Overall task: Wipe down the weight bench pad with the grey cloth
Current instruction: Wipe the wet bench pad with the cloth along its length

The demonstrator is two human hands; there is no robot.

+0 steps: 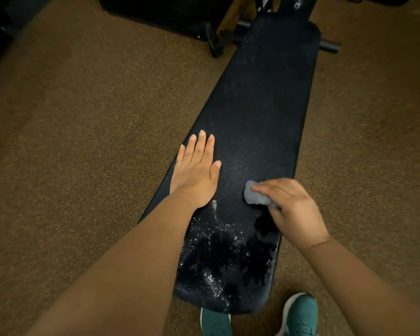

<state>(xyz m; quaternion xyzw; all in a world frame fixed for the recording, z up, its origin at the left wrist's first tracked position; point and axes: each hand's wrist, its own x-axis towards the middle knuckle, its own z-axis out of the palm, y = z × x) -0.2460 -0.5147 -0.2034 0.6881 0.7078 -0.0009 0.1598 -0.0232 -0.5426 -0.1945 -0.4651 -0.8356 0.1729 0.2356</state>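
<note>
the right hand (294, 207) has its grip closed round the bunched grey cloth (256, 194), fingers curled over it and pressing it down on the black bench pad (264, 105). the cloth pokes out ahead and to the left of the knuckles, touching the pad near its right edge, towards the near end. the left hand (197, 170) holds nothing: its grip is wide, fingers straight and flat on the pad's left edge, just across the pad from the cloth and slightly further up, steadying the worktop.

the pad is long and narrow. its long axis runs away from the right hand, up and a little to the right, out to the far end by the frame's crossbar (330, 46). nearly all the unwiped length lies ahead of the cloth; only a short stretch lies behind it, towards the person's green shoes (301, 314).

that near stretch, below and left of the cloth, is speckled with white droplets and foam (214, 241), with darker smeared patches among them. so the wet mess sits back towards the wrist side of the right hand, which is the nearer one to it. by my reckoning the wiping is at an early stage, and the coming strokes want to follow the pad's length.
</note>
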